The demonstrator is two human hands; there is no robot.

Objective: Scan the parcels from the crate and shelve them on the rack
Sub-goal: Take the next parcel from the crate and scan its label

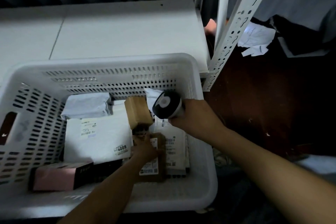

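Brown parcel (160,154) lies in white crate (205,187), left hand (145,148) clasping its edge; right hand (192,116) wraps scanner (166,104) above.

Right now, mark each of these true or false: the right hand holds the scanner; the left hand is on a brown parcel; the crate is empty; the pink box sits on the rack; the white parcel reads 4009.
1. The right hand holds the scanner. True.
2. The left hand is on a brown parcel. True.
3. The crate is empty. False: several parcels lie in it.
4. The pink box sits on the rack. False: it lies in the crate, near corner.
5. The white parcel reads 4009. True.
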